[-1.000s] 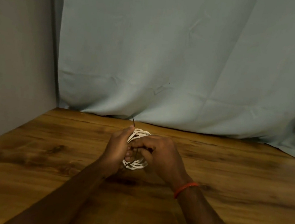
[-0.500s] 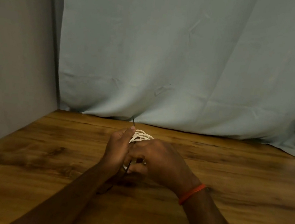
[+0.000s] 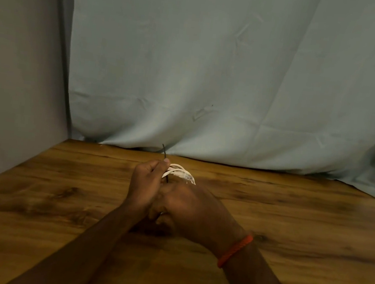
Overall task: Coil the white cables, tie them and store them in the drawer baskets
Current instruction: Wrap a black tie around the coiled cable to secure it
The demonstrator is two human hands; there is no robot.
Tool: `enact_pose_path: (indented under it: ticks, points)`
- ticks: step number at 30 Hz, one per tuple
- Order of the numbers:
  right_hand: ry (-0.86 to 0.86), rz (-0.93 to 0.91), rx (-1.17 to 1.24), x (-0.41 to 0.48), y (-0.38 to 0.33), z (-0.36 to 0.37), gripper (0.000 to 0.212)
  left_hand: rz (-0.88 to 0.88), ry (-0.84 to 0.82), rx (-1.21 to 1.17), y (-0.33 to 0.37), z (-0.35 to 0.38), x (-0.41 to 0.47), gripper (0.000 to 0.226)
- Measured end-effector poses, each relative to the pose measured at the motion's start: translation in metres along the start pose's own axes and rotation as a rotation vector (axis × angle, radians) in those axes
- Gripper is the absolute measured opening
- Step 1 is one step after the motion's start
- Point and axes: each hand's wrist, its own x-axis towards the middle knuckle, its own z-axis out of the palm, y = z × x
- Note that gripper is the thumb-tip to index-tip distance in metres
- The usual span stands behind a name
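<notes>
1. The left hand (image 3: 145,184) is closed round a coiled white cable (image 3: 179,172). Its thumb tip presses on the top loops and its fingers are curled in towards the palm.
2. The right hand (image 3: 193,210) lies against the left one, at about 4 o'clock from it, with its back turned up to the camera. Its fingers are tucked underneath, out of sight (so I cannot tell what they grip, if anything).
3. Only the upper loops of the cable show. They stick out from between the two hands towards 1 o'clock, held up off the table (image 3: 301,226). The rest of the coil is hidden behind the hands.
4. A clear plug (image 3: 188,178) sits on the outer edge of the loops, at 3 o'clock of the visible coil, just above the right knuckles.
5. A thin black tie (image 3: 164,151) rises past the left thumb, pointing to roughly 12 o'clock with a slight lean to 11. A short piece of it shows again below the thumb, crossing the loops.
6. An orange wristband (image 3: 235,250) circles the right wrist, at 5 o'clock from the hands.
7. The table is dark grained wood. A pale blue curtain (image 3: 225,75) hangs behind it at 12 o'clock, and a grey wall (image 3: 19,62) stands at 9 o'clock.
</notes>
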Motion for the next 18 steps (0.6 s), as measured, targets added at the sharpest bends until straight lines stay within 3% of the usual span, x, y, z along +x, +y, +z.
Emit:
enact_pose_path:
  ticks: [8,12,15,18]
  points:
    - [-0.087,0.114,0.570,-0.008,0.016,-0.022,0.017,0.045,0.010,0.116,-0.001,-0.002,-0.001,0.036]
    - [0.147,0.173,0.877,-0.010,0.024,-0.026,0.019,0.121,0.021,0.231,-0.006,-0.006,0.003,0.047]
    - [0.356,0.213,1.053,-0.011,0.027,-0.027,0.021,0.151,-0.015,0.283,-0.008,-0.007,0.003,0.025]
    - [0.510,0.289,1.109,-0.012,0.029,-0.030,0.022,0.199,0.046,0.383,-0.004,-0.004,0.002,0.028]
